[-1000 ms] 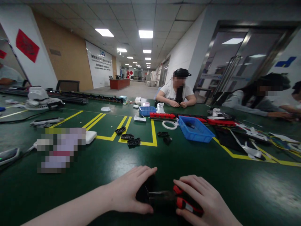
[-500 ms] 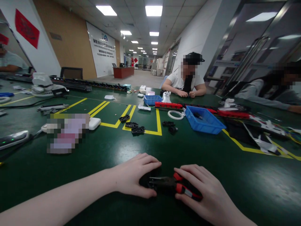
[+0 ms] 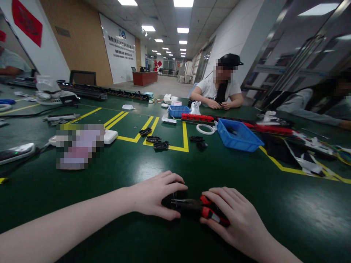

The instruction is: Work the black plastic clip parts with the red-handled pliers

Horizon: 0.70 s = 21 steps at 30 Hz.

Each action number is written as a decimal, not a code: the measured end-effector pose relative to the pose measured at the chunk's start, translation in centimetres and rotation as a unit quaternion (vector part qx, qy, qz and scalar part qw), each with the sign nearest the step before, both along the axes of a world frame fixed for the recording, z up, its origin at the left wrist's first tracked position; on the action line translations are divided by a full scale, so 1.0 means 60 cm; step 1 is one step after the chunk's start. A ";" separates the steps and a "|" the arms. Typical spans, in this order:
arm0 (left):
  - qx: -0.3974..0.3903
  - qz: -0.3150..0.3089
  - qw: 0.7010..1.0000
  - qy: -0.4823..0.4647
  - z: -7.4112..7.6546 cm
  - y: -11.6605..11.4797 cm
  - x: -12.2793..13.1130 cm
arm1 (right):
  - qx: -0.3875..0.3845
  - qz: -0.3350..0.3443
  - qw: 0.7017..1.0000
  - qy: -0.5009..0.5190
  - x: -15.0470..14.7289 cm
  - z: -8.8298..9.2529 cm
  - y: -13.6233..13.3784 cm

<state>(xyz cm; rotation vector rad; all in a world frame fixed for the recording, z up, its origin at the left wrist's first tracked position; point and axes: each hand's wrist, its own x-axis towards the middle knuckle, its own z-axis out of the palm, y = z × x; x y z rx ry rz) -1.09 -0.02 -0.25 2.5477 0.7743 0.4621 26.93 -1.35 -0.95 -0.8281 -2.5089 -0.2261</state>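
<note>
My right hand [image 3: 240,217] is wrapped around the red-and-black handles of a pair of pliers [image 3: 211,213], low over the green table. Their narrow metal jaws point left and reach between the thumb and fingers of my left hand [image 3: 161,197]. Those fingers curl around a small black part [image 3: 168,201], which the hand and the table's dark surface mostly hide. The jaw tips meet or overlap this part; whether they grip it I cannot tell. Farther out on the table lie several similar-looking black ribbed pieces [image 3: 161,145].
A blue tray [image 3: 238,140] stands ahead to the right, beside a white ring [image 3: 205,129]. Behind lie red strips [image 3: 197,117] and a smaller blue tray [image 3: 178,111]. A blurred phone-like object [image 3: 82,146] lies left. Across the table sits a person in a black cap [image 3: 222,87].
The pliers and my right hand have shifted slightly left, with the jaws farther into my left hand's grasp. The camera view has tilted down a little.
</note>
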 end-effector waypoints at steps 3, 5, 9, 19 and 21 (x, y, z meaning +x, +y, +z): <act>0.003 0.009 1.000 -0.015 0.000 -0.003 0.000 | -0.001 0.009 1.000 -0.006 0.001 -0.003 -0.002; 0.003 0.014 1.000 -0.019 0.000 -0.004 0.001 | -0.007 0.014 1.000 -0.010 0.000 -0.001 -0.003; -0.017 0.022 1.000 -0.002 0.000 -0.004 0.002 | -0.026 0.012 1.000 -0.011 -0.006 0.006 -0.006; -0.009 0.023 1.000 0.014 -0.001 -0.005 0.006 | -0.037 0.013 0.999 0.034 -0.014 0.001 -0.004; -0.011 0.023 1.000 0.014 -0.001 -0.005 0.006 | -0.043 0.017 0.998 0.036 -0.013 0.002 -0.004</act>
